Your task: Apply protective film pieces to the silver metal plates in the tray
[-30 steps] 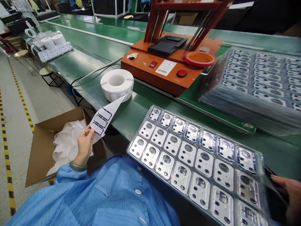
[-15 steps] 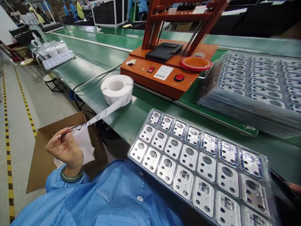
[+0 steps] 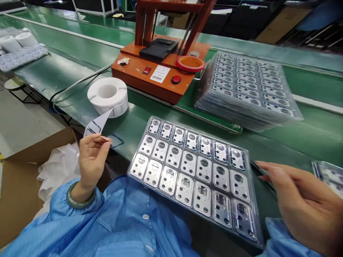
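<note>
My left hand (image 3: 93,159) is closed in a pinch on a thin dark-blue rectangular frame sticker (image 3: 118,141), held over the bench edge. Beside it, the loose end of a white label strip (image 3: 95,125) hangs from the sticker roll (image 3: 107,95). My right hand (image 3: 302,200) is closed around a slim dark tool that looks like tweezers (image 3: 265,176), at the right end of the clear tray (image 3: 187,167). Silver rectangular plates fill the tray in three rows. The far row's plates show dark-blue borders; the other two rows appear plain.
An orange press (image 3: 152,80) stands behind the roll, with a red tape ring (image 3: 191,64) on it. Stacked plate trays (image 3: 246,85) sit at back right. A cardboard box (image 3: 21,192) with crumpled white liner (image 3: 59,167) stands below left.
The view has swung right. My left hand has moved nearer the tray, now with the frame sticker in its fingers. The stretched strip now hangs loose, and my right hand has come into view.
</note>
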A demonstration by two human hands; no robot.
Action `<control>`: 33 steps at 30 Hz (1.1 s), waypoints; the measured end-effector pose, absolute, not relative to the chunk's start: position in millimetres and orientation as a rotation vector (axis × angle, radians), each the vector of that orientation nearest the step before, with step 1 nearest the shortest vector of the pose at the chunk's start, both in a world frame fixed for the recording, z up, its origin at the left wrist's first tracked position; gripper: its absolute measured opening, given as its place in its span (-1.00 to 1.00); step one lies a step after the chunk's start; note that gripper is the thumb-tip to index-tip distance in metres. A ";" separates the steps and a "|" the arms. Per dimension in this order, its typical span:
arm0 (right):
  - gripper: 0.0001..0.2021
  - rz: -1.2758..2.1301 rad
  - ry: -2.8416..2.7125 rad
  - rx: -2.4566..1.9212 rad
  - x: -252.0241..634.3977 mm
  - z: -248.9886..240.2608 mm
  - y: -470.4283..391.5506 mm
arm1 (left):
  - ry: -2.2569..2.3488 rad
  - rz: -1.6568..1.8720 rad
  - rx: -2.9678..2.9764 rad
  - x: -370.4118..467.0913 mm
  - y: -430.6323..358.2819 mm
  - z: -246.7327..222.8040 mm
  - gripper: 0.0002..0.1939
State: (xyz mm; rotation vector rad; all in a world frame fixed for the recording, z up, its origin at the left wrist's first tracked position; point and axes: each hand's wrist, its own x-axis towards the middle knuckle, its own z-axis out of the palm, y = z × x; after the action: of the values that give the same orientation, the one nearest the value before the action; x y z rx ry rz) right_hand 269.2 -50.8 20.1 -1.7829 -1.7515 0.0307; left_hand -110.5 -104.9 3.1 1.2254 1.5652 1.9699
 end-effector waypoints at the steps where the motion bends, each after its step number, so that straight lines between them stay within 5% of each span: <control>1: -0.68 0.189 -1.787 -1.746 258.5 29.9 -53.3 | 1.493 1.870 1.241 -102.4 -97.7 3.8 -0.67; 10: -0.67 1.271 -1.818 -1.461 150.5 47.5 -33.3 | 1.118 1.387 1.223 -62.3 -50.8 6.2 -0.45; 15: -0.68 1.547 -1.584 -1.457 127.8 36.8 -15.3 | 1.096 1.318 1.232 -59.9 -43.7 2.7 -0.45; 27: -0.75 1.496 -1.385 -1.472 117.3 21.6 -25.3 | 1.232 1.277 1.318 -72.7 -42.0 -12.1 -0.46; 33: -0.78 1.506 -1.297 -1.421 109.0 22.3 -28.6 | 1.354 1.180 1.469 -76.4 -41.6 -6.5 -0.83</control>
State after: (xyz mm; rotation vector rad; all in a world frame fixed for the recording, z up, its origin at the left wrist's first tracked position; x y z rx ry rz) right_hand 109.0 -28.6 22.3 -1.4209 -1.2970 1.5061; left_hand -76.4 -41.6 -6.5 1.4695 1.3544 1.1805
